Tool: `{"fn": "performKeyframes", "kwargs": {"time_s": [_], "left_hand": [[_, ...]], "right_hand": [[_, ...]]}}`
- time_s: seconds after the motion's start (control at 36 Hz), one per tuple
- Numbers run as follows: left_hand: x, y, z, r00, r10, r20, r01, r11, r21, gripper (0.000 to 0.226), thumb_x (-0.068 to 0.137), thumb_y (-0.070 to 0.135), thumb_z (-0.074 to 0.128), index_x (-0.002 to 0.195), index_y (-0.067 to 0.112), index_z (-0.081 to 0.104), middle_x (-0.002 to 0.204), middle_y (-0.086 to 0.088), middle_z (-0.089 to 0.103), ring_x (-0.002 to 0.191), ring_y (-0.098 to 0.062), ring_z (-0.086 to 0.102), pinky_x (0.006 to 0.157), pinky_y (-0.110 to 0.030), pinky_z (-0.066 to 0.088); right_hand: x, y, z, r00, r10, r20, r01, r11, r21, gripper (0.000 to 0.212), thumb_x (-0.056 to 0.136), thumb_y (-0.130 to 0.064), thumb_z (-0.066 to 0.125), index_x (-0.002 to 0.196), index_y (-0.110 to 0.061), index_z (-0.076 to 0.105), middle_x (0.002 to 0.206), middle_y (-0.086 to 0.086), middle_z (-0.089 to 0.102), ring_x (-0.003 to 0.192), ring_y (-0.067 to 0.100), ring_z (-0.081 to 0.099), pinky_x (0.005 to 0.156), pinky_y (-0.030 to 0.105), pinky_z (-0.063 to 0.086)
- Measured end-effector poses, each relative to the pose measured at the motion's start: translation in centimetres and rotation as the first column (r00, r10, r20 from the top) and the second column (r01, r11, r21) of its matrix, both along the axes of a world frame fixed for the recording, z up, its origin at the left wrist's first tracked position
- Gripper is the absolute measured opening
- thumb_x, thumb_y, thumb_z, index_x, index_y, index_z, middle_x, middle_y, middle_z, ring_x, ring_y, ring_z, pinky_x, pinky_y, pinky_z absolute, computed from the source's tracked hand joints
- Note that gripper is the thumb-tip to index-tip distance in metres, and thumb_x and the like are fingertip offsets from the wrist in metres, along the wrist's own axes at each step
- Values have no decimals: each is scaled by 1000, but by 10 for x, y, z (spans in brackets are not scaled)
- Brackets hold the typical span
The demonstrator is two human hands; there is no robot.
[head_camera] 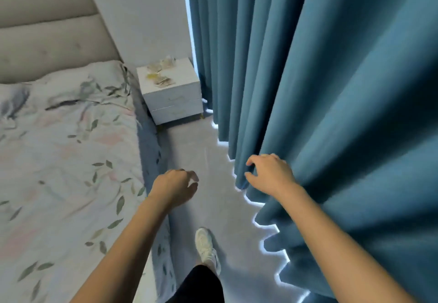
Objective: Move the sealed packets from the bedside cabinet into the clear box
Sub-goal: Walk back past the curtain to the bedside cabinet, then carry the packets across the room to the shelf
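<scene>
Several sealed packets (159, 74) lie scattered flat on the white bedside cabinet (187, 78) in the far corner between bed (66, 136) and curtain (331, 89); too blurred to tell their long axes. Left hand (174, 187) and right hand (270, 174) hang over the floor (201, 141), well apart from the packets, fingers loosely curled and holding nothing.

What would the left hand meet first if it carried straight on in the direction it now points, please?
The left hand points up the strip of bare floor between bed and curtain. That way looks free until the bedside cabinet, probably its drawer front, though depth is hard to judge.
</scene>
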State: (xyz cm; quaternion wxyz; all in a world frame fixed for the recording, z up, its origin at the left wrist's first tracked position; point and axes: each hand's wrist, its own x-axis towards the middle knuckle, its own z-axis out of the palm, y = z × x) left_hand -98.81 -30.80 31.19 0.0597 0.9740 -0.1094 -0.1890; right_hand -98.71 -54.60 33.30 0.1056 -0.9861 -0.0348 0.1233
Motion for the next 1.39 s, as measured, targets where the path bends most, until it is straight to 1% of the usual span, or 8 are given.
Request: {"fn": "performKeyframes", "kwargs": {"time_s": [0.25,0.33,0.42,0.67,0.94,1.08,1.28,1.39], "left_hand": [[154,75,7,992,126,10,-126,992,11,32,96,36,39,121,33,58,123,1,62,112,-22,58,90,-36,50],[199,96,15,982,185,27,-185,983,9,35,96,31,36,120,30,61,124,-1,61,112,-25,57,91,-35,48],[238,113,13,974,227,29,-227,974,-10,33,95,33,38,118,32,62,124,0,62,112,-24,57,91,-34,48],[381,134,-7,967,254,-3,-254,967,-5,32,96,34,40,120,30,59,127,1,60,114,-23,56,91,-34,48],[559,156,2,917,386,97,-385,922,-27,30,94,31,42,114,27,63,119,-3,62,111,-27,56,87,-34,47],[622,183,8,890,446,95,-446,895,-20,31,95,33,42,119,28,61,123,-4,60,114,-26,54,88,-34,45],[717,236,-9,869,493,48,-494,869,10,33,95,33,42,122,27,59,123,-5,60,113,-26,55,87,-33,45],[778,273,-23,853,517,69,-518,856,-13,33,95,33,43,123,27,58,122,-4,60,113,-26,56,88,-34,44]], "right_hand": [[181,73,8,995,97,-28,-97,995,13,34,92,-34,48,125,-27,54,125,-3,56,119,24,45,96,36,41],[236,91,14,994,110,-4,-109,994,28,34,92,-33,47,125,-27,54,124,-3,57,119,24,45,92,35,41],[284,106,14,992,128,7,-128,991,21,33,92,-33,48,123,-27,56,124,-4,57,120,23,42,86,33,42],[437,132,-13,973,206,-104,-207,978,-2,32,93,-33,47,123,-27,55,127,-4,54,123,24,39,93,36,40],[644,172,-8,937,345,-61,-349,935,-70,31,92,-30,45,119,-24,59,122,0,57,118,26,43,93,37,42],[723,198,-11,916,396,-61,-399,916,-52,30,93,-30,46,118,-23,59,117,-1,60,114,24,45,86,35,45],[824,259,-36,877,462,-129,-471,881,-43,30,93,-32,47,121,-27,58,122,0,59,117,25,45,89,36,44],[881,298,-57,869,474,-140,-484,874,-46,31,94,-35,47,123,-27,56,124,0,59,118,24,46,90,37,46]]}}
